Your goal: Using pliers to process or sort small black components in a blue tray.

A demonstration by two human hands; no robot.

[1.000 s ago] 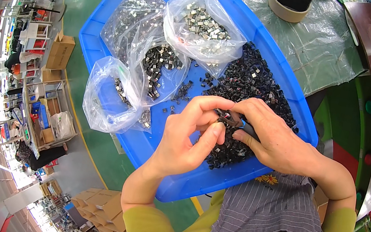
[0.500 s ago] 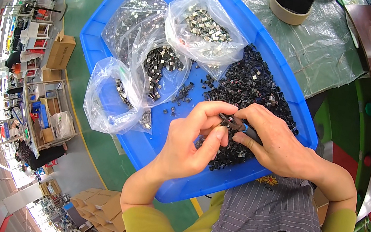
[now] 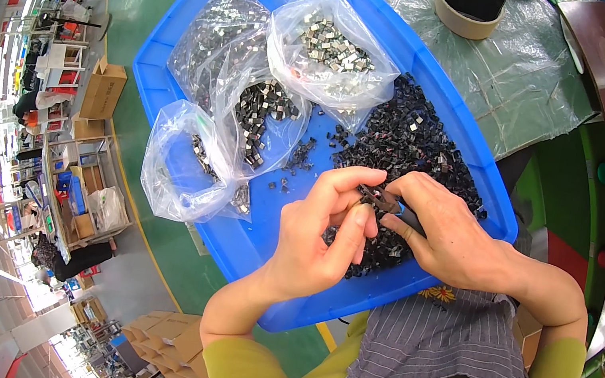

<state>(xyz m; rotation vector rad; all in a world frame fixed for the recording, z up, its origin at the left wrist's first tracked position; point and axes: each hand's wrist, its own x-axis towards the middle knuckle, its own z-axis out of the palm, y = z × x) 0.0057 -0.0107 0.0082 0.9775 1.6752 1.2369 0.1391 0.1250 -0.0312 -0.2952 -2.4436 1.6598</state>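
I see my left hand [image 3: 324, 229] and my right hand [image 3: 444, 234] meeting over the blue tray [image 3: 180, 54], just above the heap of small black parts [image 3: 416, 140]. The right hand is closed around a small dark tool [image 3: 390, 204], which looks like pliers, and its tip points to the left fingers. The left hand pinches one tiny part [image 3: 362, 209] between thumb and forefinger, touching the tool tip; the part is too small for me to tell its shape.

Compared with one second ago, both hands have risen a little from the heap and moved slightly to the right, and the left fingers are now more closed around the piece. I judge that a piece was picked up and is now being worked at the tool.

Three clear plastic bags [image 3: 327, 52] with metal clips lie on the far side of the tray, unchanged. A tape roll [image 3: 462, 19] stands on the table beyond the tray.
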